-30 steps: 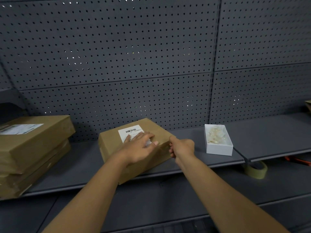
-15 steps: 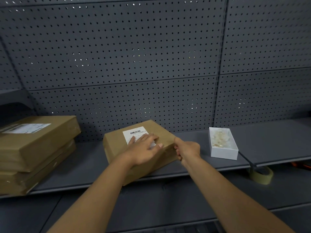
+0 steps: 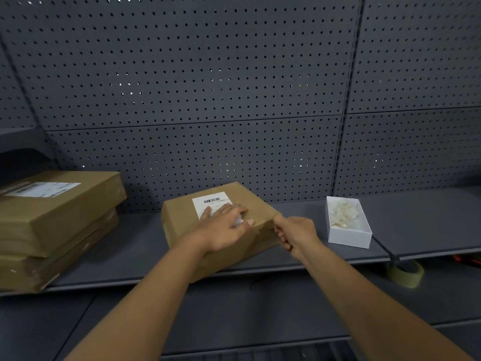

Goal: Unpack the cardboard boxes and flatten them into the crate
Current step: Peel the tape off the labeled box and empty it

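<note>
Two hands on one sealed box, shelf level

One brown cardboard box (image 3: 221, 230) lies flat on the grey shelf (image 3: 135, 246), turned at an angle, its near corner reaching past the shelf's front edge. White shipping label (image 3: 212, 204) with barcode on the top face. Flaps closed.

Left hand (image 3: 225, 227): palm down on the top face, fingers straight and spread, partly covering the label. Presses, grips nothing.

Right hand (image 3: 295, 234): at the box's right corner, fingers curled, pinching at the top edge there. Whether it holds tape or the cardboard edge itself I cannot tell.

Left of the box, apart from it: stack of larger cardboard boxes (image 3: 52, 225) on the same shelf, top one labelled and sitting skewed on those beneath.

Right of the box, apart: small open white box (image 3: 348, 238) with pale translucent contents, on the shelf.

Lower level, right of it: roll of tan tape (image 3: 404, 274), lying flat.

Behind all: grey perforated back panel (image 3: 208, 100).
</note>
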A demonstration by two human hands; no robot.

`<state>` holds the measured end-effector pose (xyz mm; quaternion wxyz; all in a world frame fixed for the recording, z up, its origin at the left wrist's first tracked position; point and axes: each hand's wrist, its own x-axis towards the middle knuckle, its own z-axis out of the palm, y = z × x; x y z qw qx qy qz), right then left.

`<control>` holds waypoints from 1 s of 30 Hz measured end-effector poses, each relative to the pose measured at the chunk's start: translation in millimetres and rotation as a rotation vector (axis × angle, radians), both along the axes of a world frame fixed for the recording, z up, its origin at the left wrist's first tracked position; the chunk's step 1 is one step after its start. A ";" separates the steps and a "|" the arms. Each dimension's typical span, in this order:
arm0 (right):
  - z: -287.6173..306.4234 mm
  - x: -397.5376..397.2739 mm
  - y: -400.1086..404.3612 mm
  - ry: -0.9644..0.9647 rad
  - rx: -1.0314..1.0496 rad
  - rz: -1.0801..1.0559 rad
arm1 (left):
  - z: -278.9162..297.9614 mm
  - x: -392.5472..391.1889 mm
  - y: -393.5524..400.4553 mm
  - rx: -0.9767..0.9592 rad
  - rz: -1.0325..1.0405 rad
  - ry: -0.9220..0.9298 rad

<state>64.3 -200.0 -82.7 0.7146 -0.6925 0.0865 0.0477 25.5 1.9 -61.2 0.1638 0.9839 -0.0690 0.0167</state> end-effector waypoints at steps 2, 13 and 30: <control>0.4 -0.6 -3.3 0.000 -0.018 0.034 | 0.3 -0.1 -0.6 -0.005 0.004 0.000; -3.3 -18.0 1.8 -0.021 -0.015 0.135 | -0.7 0.8 -0.9 -0.004 0.012 0.001; -8.9 -4.8 -20.9 -0.147 -0.201 0.243 | 1.6 -0.5 -0.5 0.161 -0.031 0.050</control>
